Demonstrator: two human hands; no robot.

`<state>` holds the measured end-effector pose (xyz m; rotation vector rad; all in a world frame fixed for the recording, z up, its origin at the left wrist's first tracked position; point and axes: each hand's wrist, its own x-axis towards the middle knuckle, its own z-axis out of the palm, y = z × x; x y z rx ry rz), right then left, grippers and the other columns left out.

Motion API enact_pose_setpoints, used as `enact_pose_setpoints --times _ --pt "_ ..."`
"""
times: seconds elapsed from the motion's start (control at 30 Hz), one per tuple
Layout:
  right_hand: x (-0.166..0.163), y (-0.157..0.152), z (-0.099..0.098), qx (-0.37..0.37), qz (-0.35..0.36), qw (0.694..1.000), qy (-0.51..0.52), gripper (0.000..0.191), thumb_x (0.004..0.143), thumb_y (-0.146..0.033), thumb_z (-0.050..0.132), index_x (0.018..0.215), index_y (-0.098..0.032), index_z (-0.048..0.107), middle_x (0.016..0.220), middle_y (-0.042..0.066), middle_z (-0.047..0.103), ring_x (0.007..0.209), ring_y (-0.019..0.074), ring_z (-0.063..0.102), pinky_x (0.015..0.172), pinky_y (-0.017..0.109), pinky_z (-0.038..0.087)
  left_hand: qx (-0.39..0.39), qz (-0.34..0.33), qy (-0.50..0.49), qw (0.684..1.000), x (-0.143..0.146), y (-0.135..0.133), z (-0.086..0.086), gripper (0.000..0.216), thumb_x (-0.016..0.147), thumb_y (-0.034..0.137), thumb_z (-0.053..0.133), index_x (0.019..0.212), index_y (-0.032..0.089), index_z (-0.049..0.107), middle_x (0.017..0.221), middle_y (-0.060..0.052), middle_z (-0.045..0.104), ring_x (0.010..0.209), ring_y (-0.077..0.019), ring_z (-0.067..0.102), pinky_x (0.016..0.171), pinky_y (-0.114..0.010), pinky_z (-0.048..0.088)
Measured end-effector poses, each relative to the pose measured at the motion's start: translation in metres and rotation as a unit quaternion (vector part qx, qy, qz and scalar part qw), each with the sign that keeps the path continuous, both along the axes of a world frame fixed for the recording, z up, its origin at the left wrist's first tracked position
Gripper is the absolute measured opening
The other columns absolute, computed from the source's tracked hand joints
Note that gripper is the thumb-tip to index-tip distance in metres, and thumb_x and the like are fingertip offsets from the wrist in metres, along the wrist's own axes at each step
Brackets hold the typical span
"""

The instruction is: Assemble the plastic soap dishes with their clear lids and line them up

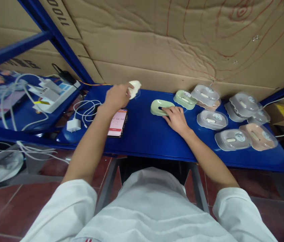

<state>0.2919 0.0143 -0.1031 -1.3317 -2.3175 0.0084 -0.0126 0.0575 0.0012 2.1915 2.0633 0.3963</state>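
My left hand (119, 95) is closed on a cream-white piece with a wavy rim (135, 88), raised over the back of the blue table; its underside is hidden. My right hand (177, 117) grips the right side of a pale green oval soap dish (156, 110) that rests on the table. The fingers reach over its rim into the dark opening, with the thumb at the near side. Just behind this hand stands a green soap box with a clear lid (185, 99). Below my left hand lies a phone (117, 124) showing a timer.
Several lidded soap boxes (233, 139) in grey and pink stand at the right, some stacked. A white charger (73, 124) with a coiled cable lies left of the phone. Beyond it are a power strip (56, 97) and a blue frame post (63, 50). Cardboard (137, 40) walls the back.
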Motion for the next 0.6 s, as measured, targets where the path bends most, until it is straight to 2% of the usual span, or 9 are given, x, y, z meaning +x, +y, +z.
enact_pose_setpoints --times 0.07,0.17,0.27,0.33,0.47,0.53,0.6 --pt "0.013 0.006 0.002 0.02 -0.043 0.996 0.077 0.039 0.11 -0.045 0.051 0.132 -0.023 0.075 0.12 0.014 0.072 0.117 0.035 0.066 0.108 0.056 0.048 -0.007 -0.074 -0.005 0.997 0.015 -0.006 -0.01 0.05 0.097 0.014 0.059 0.141 0.033 0.07 0.124 -0.002 0.08 0.12 -0.0275 0.072 0.105 -0.042 0.055" --pt "0.026 0.011 0.004 0.077 -0.11 0.969 0.209 0.049 0.11 -0.058 0.047 0.126 -0.021 0.075 0.115 0.013 0.073 0.109 0.032 0.068 0.1 0.05 0.054 -0.035 -0.213 0.014 0.976 0.036 -0.01 -0.031 0.048 0.094 0.008 0.056 0.132 0.027 0.077 0.129 -0.004 0.08 0.123 -0.0273 0.072 0.107 -0.04 0.055" --pt "0.026 0.011 0.004 0.088 -0.112 0.965 0.22 0.05 0.11 -0.06 0.047 0.126 -0.022 0.075 0.115 0.013 0.073 0.11 0.031 0.068 0.099 0.048 0.055 -0.067 -0.294 0.035 0.953 0.051 -0.011 -0.046 0.041 0.092 0.006 0.058 0.118 0.027 0.081 0.13 -0.002 0.079 0.126 -0.0241 0.071 0.109 -0.035 0.054" --pt "0.022 0.008 0.001 0.075 -0.094 0.977 0.175 0.046 0.111 -0.056 0.048 0.126 -0.022 0.075 0.12 0.013 0.073 0.115 0.0317 0.067 0.102 0.049 0.052 -0.066 -0.285 0.04 0.955 0.056 -0.014 -0.048 0.039 0.092 0.005 0.058 0.116 0.027 0.08 0.132 -0.002 0.077 0.126 -0.0254 0.071 0.107 -0.036 0.055" --pt "0.013 0.002 -0.001 0.039 -0.065 0.993 0.093 0.037 0.112 -0.044 0.049 0.13 -0.023 0.075 0.128 0.012 0.073 0.122 0.0317 0.065 0.105 0.05 0.045 -0.041 -0.232 0.048 0.971 0.059 -0.02 -0.04 0.045 0.094 0.009 0.06 0.135 0.027 0.069 0.145 -0.009 0.066 0.129 -0.0308 0.069 0.104 -0.044 0.058" --pt "0.008 -0.002 -0.001 0.027 -0.048 0.996 0.063 0.035 0.111 -0.041 0.051 0.13 -0.023 0.074 0.127 0.011 0.074 0.12 0.0311 0.066 0.105 0.051 0.042 -0.035 -0.232 0.051 0.971 0.06 -0.022 -0.036 0.059 0.092 0.015 0.07 0.148 0.028 0.057 0.153 -0.012 0.058 0.135 -0.0339 0.064 0.105 -0.047 0.058" --pt "0.001 -0.007 0.001 0.021 -0.027 0.999 0.037 0.033 0.111 -0.04 0.053 0.129 -0.022 0.074 0.126 0.012 0.075 0.119 0.031 0.066 0.106 0.051 0.041 -0.021 -0.256 0.056 0.965 0.062 -0.024 -0.036 0.082 0.088 0.018 0.078 0.161 0.029 0.042 0.166 -0.016 0.043 0.149 -0.0383 0.051 0.111 -0.052 0.054"
